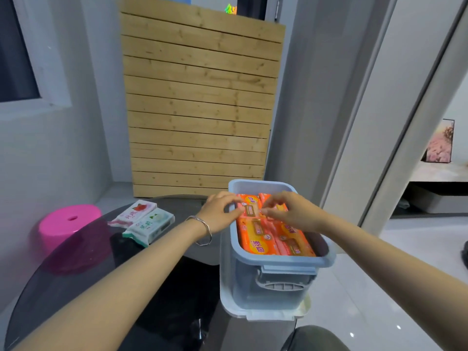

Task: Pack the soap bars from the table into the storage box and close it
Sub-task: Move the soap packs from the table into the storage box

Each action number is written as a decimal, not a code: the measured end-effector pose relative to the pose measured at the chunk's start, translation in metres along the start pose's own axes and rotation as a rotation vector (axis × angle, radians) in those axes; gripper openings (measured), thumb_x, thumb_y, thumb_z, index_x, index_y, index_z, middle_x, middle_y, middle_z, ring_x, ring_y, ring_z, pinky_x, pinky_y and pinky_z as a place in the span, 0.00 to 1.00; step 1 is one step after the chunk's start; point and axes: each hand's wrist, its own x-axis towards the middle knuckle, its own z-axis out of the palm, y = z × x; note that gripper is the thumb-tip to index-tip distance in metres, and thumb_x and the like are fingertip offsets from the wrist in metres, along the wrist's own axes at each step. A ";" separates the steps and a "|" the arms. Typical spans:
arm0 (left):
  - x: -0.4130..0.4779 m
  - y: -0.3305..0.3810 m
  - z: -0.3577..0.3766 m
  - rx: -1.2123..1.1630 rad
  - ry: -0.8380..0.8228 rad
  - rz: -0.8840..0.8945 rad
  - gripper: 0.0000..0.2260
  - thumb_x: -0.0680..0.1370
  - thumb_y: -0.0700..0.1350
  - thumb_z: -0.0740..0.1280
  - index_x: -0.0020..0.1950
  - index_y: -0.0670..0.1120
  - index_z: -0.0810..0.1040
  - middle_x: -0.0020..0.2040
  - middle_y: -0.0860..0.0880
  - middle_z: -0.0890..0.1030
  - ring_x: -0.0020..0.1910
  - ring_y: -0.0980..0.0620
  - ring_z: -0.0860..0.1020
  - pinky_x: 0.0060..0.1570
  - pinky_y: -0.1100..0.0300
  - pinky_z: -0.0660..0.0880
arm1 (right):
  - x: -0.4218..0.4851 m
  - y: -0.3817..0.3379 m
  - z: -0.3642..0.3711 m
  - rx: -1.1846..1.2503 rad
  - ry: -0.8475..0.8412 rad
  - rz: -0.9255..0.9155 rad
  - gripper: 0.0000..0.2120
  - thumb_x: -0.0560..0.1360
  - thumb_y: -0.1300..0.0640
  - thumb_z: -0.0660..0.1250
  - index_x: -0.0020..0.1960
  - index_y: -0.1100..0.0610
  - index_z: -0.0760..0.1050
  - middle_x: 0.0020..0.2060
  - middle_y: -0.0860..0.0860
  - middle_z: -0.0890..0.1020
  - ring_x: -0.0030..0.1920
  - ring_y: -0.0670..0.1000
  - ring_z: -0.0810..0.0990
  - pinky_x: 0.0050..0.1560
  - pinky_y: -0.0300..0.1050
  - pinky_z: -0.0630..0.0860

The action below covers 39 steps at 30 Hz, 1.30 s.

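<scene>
Orange-wrapped soap bar (250,209) at centre frame, being pressed flat onto a layer of matching orange soap bars (273,239) filling the blue storage box (278,259) almost to its rim, likely so a lid can sit level. Left hand (217,211) reaching in from the lower left, fingers curled, tips pinching the bar's left end. Right hand (293,211) coming from the lower right, fingers half bent, tips touching the bar's right end; neither hand fully closed around it. Silver bangle (202,230) circling the left wrist. Box standing at the right edge of the dark glass table (76,274). Two white-wrapped soap bars (144,220) lying left of centre on the table, well apart from the box, seemingly waiting to be packed. Pink stool (68,221) showing through at far left. No lid clearly showing.
</scene>
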 end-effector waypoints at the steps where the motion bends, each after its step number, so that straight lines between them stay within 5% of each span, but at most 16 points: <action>1: -0.002 -0.008 -0.005 -0.046 0.042 -0.014 0.16 0.77 0.51 0.62 0.64 0.51 0.74 0.67 0.48 0.70 0.70 0.48 0.63 0.71 0.50 0.60 | 0.004 -0.012 0.003 0.086 0.033 -0.035 0.12 0.77 0.49 0.65 0.52 0.56 0.80 0.46 0.47 0.81 0.48 0.47 0.78 0.52 0.42 0.74; 6: -0.020 -0.067 -0.043 -0.102 0.161 -0.193 0.17 0.77 0.49 0.63 0.64 0.45 0.74 0.65 0.44 0.75 0.67 0.43 0.70 0.67 0.53 0.65 | 0.038 -0.086 0.041 0.423 0.011 -0.042 0.12 0.78 0.53 0.64 0.48 0.60 0.81 0.40 0.49 0.79 0.41 0.44 0.73 0.45 0.36 0.68; 11: -0.046 -0.143 -0.082 -0.236 0.324 -0.438 0.18 0.77 0.47 0.63 0.64 0.41 0.72 0.62 0.45 0.75 0.65 0.46 0.72 0.63 0.57 0.66 | 0.087 -0.136 0.105 0.635 -0.011 0.220 0.09 0.77 0.52 0.65 0.42 0.57 0.75 0.34 0.51 0.73 0.34 0.47 0.68 0.27 0.27 0.64; 13: -0.053 -0.167 -0.090 -0.224 0.326 -0.525 0.14 0.77 0.47 0.64 0.60 0.42 0.73 0.61 0.43 0.74 0.62 0.45 0.72 0.62 0.55 0.66 | 0.103 -0.145 0.131 0.666 -0.103 0.357 0.13 0.77 0.50 0.65 0.54 0.59 0.78 0.45 0.54 0.79 0.45 0.50 0.76 0.43 0.31 0.71; 15: -0.052 -0.192 -0.097 -0.192 0.308 -0.597 0.19 0.77 0.48 0.63 0.64 0.40 0.70 0.66 0.39 0.71 0.65 0.43 0.71 0.65 0.52 0.67 | 0.118 -0.150 0.159 0.690 -0.158 0.492 0.27 0.76 0.48 0.65 0.69 0.64 0.69 0.64 0.58 0.75 0.63 0.56 0.74 0.59 0.43 0.70; 17: -0.046 -0.207 -0.097 -0.210 0.267 -0.618 0.27 0.77 0.48 0.63 0.72 0.38 0.61 0.72 0.38 0.66 0.68 0.41 0.70 0.68 0.48 0.66 | 0.126 -0.146 0.182 0.733 -0.197 0.590 0.30 0.77 0.48 0.64 0.72 0.65 0.63 0.69 0.59 0.71 0.68 0.58 0.71 0.64 0.47 0.68; 21: -0.026 -0.230 -0.093 0.013 0.200 -0.666 0.27 0.78 0.53 0.58 0.75 0.44 0.58 0.72 0.41 0.67 0.71 0.41 0.65 0.69 0.51 0.60 | 0.146 -0.142 0.227 0.643 -0.219 0.658 0.33 0.74 0.41 0.63 0.72 0.61 0.66 0.69 0.57 0.71 0.69 0.58 0.69 0.68 0.48 0.67; 27: -0.002 -0.251 -0.086 -0.024 0.219 -0.668 0.19 0.75 0.56 0.61 0.58 0.43 0.74 0.58 0.41 0.79 0.60 0.39 0.74 0.59 0.53 0.69 | 0.164 -0.144 0.253 0.513 -0.142 0.608 0.27 0.75 0.41 0.59 0.68 0.53 0.72 0.69 0.54 0.64 0.71 0.57 0.60 0.71 0.48 0.60; 31: 0.000 -0.270 -0.083 -0.149 0.227 -0.665 0.22 0.67 0.61 0.64 0.48 0.44 0.75 0.45 0.46 0.84 0.50 0.43 0.81 0.49 0.52 0.77 | 0.171 -0.148 0.263 0.615 -0.007 0.656 0.22 0.75 0.45 0.61 0.66 0.53 0.73 0.69 0.51 0.65 0.69 0.55 0.62 0.69 0.46 0.61; 34: -0.015 -0.255 -0.075 -0.256 0.291 -0.624 0.10 0.75 0.47 0.67 0.50 0.45 0.69 0.49 0.48 0.78 0.47 0.49 0.76 0.45 0.59 0.68 | 0.167 -0.151 0.272 0.705 0.112 0.711 0.16 0.74 0.48 0.62 0.60 0.50 0.78 0.64 0.50 0.72 0.66 0.55 0.67 0.67 0.48 0.67; 37: -0.025 -0.251 -0.063 -0.353 0.385 -0.588 0.07 0.76 0.42 0.65 0.51 0.44 0.69 0.55 0.44 0.78 0.48 0.50 0.74 0.47 0.60 0.67 | 0.168 -0.149 0.280 0.949 0.180 0.757 0.04 0.72 0.51 0.64 0.45 0.45 0.77 0.54 0.52 0.81 0.57 0.56 0.80 0.57 0.55 0.78; 39: -0.028 -0.247 -0.058 -0.411 0.432 -0.577 0.08 0.76 0.41 0.65 0.54 0.42 0.72 0.57 0.42 0.79 0.48 0.50 0.75 0.47 0.60 0.67 | 0.161 -0.149 0.270 1.116 0.179 0.760 0.04 0.75 0.55 0.65 0.48 0.47 0.76 0.50 0.53 0.83 0.49 0.56 0.84 0.52 0.55 0.81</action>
